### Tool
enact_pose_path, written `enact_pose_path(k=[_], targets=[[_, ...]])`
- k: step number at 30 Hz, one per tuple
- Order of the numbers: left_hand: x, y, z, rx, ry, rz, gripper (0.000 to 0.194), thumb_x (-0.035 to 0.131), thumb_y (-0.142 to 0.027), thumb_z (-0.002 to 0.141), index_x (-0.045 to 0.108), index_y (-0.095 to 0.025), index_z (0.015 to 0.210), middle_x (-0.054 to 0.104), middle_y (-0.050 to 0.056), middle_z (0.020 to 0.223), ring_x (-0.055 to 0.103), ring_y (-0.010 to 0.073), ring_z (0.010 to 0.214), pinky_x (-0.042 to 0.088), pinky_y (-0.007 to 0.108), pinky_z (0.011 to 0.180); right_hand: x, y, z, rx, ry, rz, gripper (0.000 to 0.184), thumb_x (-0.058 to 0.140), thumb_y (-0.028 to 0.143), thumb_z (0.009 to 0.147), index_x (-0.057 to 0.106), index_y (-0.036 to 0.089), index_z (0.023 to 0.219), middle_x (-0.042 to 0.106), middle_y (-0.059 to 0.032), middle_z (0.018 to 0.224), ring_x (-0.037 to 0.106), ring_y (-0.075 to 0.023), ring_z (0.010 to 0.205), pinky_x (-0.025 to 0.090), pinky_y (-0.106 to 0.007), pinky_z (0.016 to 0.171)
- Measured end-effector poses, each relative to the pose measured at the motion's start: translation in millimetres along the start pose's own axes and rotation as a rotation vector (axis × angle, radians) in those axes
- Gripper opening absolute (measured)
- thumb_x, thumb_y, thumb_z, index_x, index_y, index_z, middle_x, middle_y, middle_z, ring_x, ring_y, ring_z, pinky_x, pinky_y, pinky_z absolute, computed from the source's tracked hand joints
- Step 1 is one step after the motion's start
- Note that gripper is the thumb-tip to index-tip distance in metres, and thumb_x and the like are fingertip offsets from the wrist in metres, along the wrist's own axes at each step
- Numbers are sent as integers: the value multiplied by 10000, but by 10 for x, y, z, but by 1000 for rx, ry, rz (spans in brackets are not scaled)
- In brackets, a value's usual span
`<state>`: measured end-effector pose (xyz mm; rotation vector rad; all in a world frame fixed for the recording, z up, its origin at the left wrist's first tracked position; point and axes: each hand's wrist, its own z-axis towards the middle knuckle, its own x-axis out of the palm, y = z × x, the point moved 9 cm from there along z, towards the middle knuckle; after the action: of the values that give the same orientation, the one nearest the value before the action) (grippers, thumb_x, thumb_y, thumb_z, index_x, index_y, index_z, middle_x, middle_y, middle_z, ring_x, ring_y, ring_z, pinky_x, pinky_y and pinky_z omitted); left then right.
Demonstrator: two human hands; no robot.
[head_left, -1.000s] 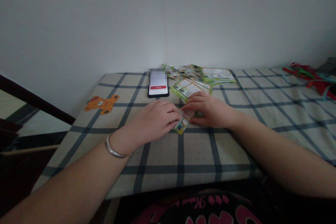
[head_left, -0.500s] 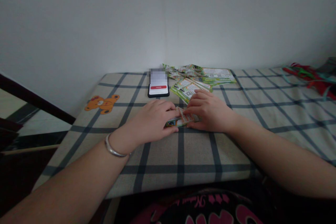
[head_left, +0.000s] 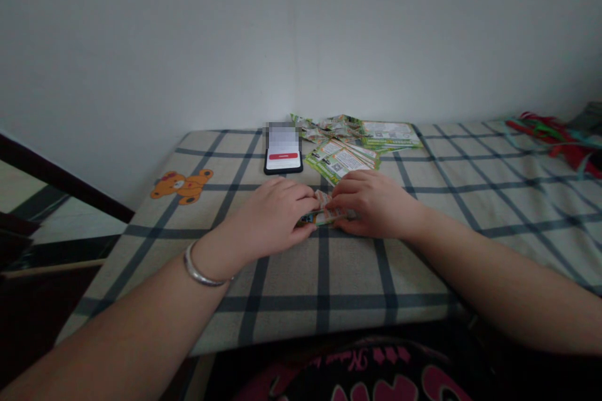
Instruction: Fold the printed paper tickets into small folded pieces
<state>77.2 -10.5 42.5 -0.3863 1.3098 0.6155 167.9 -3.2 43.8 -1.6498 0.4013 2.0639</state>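
Between my two hands is a printed paper leaflet [head_left: 324, 216], folded and mostly covered by my fingers. My left hand [head_left: 279, 213], below a silver bangle [head_left: 200, 268], grips its left end with thumb in front and fingers behind. On the other end, my right hand [head_left: 371, 203] is closed in the same way, fingers curled over the top. Just beyond the right hand lie fanned flat leaflets [head_left: 343, 160] with green edges. Behind these, folded, crinkled paper pieces [head_left: 332, 128] rest near the wall.
A phone [head_left: 283, 160] with a lit screen lies left of the papers. More flat leaflets [head_left: 392, 135] are at the back. An orange bear sticker [head_left: 181, 187] is on the checked tablecloth [head_left: 291, 288]. Red and green fabric [head_left: 559, 138] lies far right, against the wall [head_left: 301, 31].
My right hand's fingers have drawn down and curled more closely over the leaflet. The leaflet's middle looks more bunched up. My left hand has hardly shifted.
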Motion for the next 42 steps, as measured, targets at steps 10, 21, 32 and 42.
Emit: enact_pose_path(k=[10, 21, 32, 42], targets=[[-6, -11, 26, -24, 28, 42, 191, 514, -233, 885, 695, -175, 868, 657, 73, 887, 595, 238, 854, 481, 407, 774, 5, 47, 9, 56, -3, -82, 193, 500, 256, 881, 675, 196, 825, 629, -34, 802, 525, -162, 700, 286, -317, 579], [35, -3, 76, -117, 21, 39, 193, 523, -270, 939, 681, -163, 913, 670, 60, 909, 612, 227, 855, 477, 360, 724, 25, -66, 52, 198, 0, 3, 194, 498, 228, 853, 683, 183, 811, 634, -33, 793, 517, -145, 705, 262, -296, 597], [116, 178, 64, -244, 21, -161, 186, 585, -287, 917, 685, -160, 825, 672, 54, 851, 601, 209, 849, 462, 339, 749, 57, -133, 57, 236, -14, 124, 203, 532, 307, 924, 689, 182, 895, 646, -37, 877, 570, -158, 804, 346, -279, 669], [159, 251, 49, -320, 12, -236, 154, 580, -293, 906, 670, -173, 869, 682, 45, 856, 618, 200, 813, 441, 321, 708, 109, -242, 74, 283, -59, 212, 156, 597, 306, 891, 697, 194, 849, 653, -21, 834, 570, -153, 788, 371, -276, 682]])
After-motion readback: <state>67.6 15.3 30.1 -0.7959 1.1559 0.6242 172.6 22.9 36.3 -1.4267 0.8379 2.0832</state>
